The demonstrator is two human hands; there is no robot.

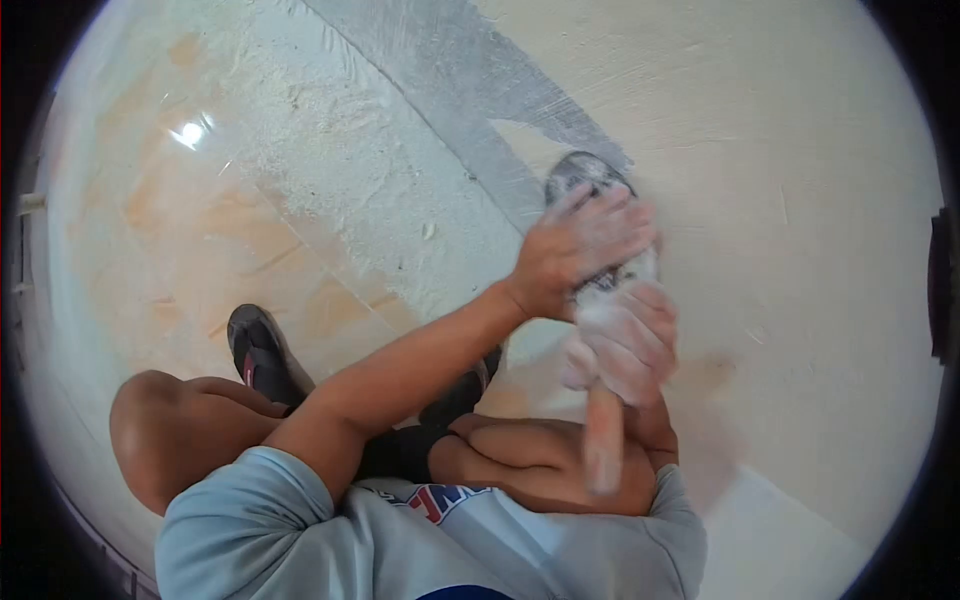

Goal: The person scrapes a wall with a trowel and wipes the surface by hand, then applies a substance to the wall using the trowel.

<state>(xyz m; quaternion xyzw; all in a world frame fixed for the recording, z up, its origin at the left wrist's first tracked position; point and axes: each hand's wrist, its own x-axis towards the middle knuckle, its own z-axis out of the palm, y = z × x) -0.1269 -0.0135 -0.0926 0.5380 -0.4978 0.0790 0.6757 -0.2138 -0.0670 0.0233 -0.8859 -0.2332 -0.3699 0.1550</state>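
Observation:
A dust-covered hand tool [572,172] with a dark, rounded head rests against the pale surface in front of me, at the lower end of a grey strip. Its exact kind is hard to make out. A tan, wood-like handle [603,445] points back toward my body. My left hand [592,238] lies across the top of the tool near its head, pressing on it with the fingers over its far side. Just behind it, my right hand [632,335] is closed round the handle end. White powder coats both hands, and they look slightly blurred.
Pale powder and crumbs [340,160] are scattered along the grey strip [450,70]. Wrinkled, shiny sheeting [220,220] covers the floor at left. My dark shoes [262,350] and bent knees are close below my arms. A dark object [940,285] sits at the far right edge.

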